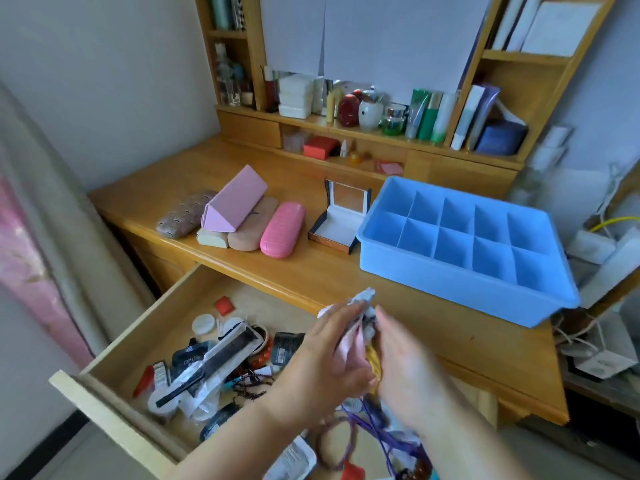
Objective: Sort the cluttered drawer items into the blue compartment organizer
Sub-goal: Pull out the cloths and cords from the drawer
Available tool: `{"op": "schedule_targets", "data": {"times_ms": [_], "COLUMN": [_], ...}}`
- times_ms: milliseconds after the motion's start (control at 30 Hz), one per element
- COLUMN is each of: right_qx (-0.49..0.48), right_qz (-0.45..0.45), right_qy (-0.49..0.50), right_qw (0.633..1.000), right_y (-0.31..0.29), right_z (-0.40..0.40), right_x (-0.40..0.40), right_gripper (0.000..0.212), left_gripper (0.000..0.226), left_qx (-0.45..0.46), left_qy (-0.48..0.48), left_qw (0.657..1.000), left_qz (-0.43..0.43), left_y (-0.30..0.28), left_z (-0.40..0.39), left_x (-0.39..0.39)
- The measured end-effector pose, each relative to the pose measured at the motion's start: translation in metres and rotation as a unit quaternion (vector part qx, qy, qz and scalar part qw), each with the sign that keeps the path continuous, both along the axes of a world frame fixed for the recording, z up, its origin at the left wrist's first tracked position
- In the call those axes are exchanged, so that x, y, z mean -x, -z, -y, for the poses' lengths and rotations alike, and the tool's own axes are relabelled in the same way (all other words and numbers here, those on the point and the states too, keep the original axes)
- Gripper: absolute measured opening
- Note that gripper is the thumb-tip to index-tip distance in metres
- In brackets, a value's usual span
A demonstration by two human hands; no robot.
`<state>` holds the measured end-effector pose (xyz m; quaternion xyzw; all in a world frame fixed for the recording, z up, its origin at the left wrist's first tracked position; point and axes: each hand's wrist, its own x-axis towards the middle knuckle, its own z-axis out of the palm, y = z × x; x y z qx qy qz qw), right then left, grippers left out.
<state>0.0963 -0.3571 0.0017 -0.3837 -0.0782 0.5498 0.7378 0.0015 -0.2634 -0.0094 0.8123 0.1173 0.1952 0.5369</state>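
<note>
Bunching a soft, light bundle of small fabric pouches between them above the open drawer, the left hand and right hand both grip it, near the empty blue compartment organizer on the counter; best pinched mid-bundle.

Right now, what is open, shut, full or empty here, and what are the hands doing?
drawer: pulled open, cluttered.
blue organizer: on the desk, compartments empty.
small box: lid up, looks empty.
pink case: shut.
left hand: holds a bundle of small cloth items.
right hand: against the same bundle; grip unclear.
</note>
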Motion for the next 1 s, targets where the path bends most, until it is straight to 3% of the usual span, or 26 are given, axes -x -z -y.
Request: {"op": "schedule_targets", "data": {"times_ms": [100, 167, 200, 267, 333, 400, 467, 533, 633, 700, 867, 967, 1000], "right_qx": [0.0, 0.06, 0.109, 0.232, 0.313, 0.324, 0.322, 0.32, 0.307, 0.306, 0.3, 0.295, 0.291], "right_qz": [0.189, 0.324, 0.411, 0.596, 0.699, 0.753, 0.785, 0.789, 0.792, 0.8, 0.805, 0.813, 0.817], "right_qy": [-0.064, -0.064, -0.04, 0.019, 0.029, 0.009, -0.006, -0.01, -0.014, -0.027, -0.056, -0.05, -0.037], "right_qw": [0.98, 0.942, 0.904, 0.768, 0.643, 0.573, 0.529, 0.524, 0.528, 0.516, 0.509, 0.499, 0.497], "right_y": [-0.014, -0.014, -0.009, 0.013, 0.036, 0.052, 0.055, 0.054, 0.053, 0.052, 0.048, 0.052, 0.054], "right_z": [-0.021, -0.032, -0.035, -0.035, -0.026, -0.017, -0.012, -0.01, -0.008, -0.007, 0.002, 0.022, 0.032], "right_x": [-0.015, -0.028, -0.037, -0.06, -0.074, -0.079, -0.078, -0.077, -0.078, -0.08, -0.071, -0.051, -0.042], "right_gripper": [0.052, 0.043, 0.037, 0.027, 0.031, 0.034, 0.038, 0.04, 0.043, 0.044, 0.047, 0.045, 0.042], "left_gripper": [0.055, 0.05, 0.049, 0.046, 0.043, 0.04, 0.036, 0.04, 0.06, 0.068, 0.073, 0.045, 0.034], "left_qx": [-0.009, 0.012, 0.005, -0.068, -0.197, -0.304, -0.376, -0.393, -0.357, -0.357, -0.46, -0.408, -0.374], "left_qy": [-0.083, -0.149, -0.182, -0.229, -0.237, -0.236, -0.243, -0.237, -0.163, -0.158, -0.215, -0.165, -0.13], "left_qw": [0.995, 0.986, 0.979, 0.964, 0.943, 0.916, 0.889, 0.888, 0.891, 0.875, 0.849, 0.898, 0.918], "left_qz": [0.051, 0.078, 0.097, 0.119, 0.125, 0.113, 0.095, 0.032, -0.228, -0.287, -0.146, -0.023, -0.024], "left_y": [-0.012, -0.022, -0.028, -0.039, -0.049, -0.051, -0.044, -0.027, -0.011, -0.012, -0.016, 0.01, 0.024], "left_z": [-0.037, -0.063, -0.079, -0.113, -0.147, -0.176, -0.196, -0.21, -0.224, -0.226, -0.181, -0.125, -0.103], "left_x": [-0.008, -0.015, -0.019, -0.031, -0.05, -0.073, -0.093, -0.109, -0.126, -0.13, -0.081, -0.033, -0.017]}}
